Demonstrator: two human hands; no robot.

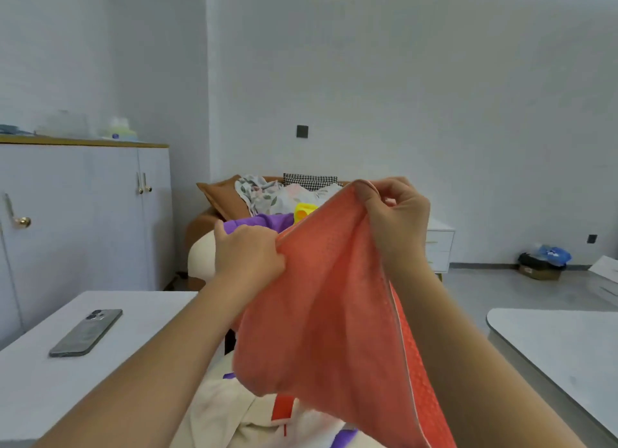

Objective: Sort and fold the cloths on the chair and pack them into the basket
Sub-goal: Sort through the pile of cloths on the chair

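Left hand (249, 253): fingers pinch the orange cloth (334, 313) at its lower edge.
Right hand (394, 213): fingers grip its raised corner.
Phone (86, 332): on left tabletop (40, 380).

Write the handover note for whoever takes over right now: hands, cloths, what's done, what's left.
Hands: left hand grips the orange cloth at its left edge; right hand pinches its top corner, higher up. The cloth hangs open between them, unfolded.
On the chair behind: purple cloth, floral cloth, checked cloth, piled unfolded.
Done: no basket in view, so nothing packed can be confirmed.
Left: fold the orange cloth, sort and fold the pile, pack everything.
Also: a phone lies on the table at left.
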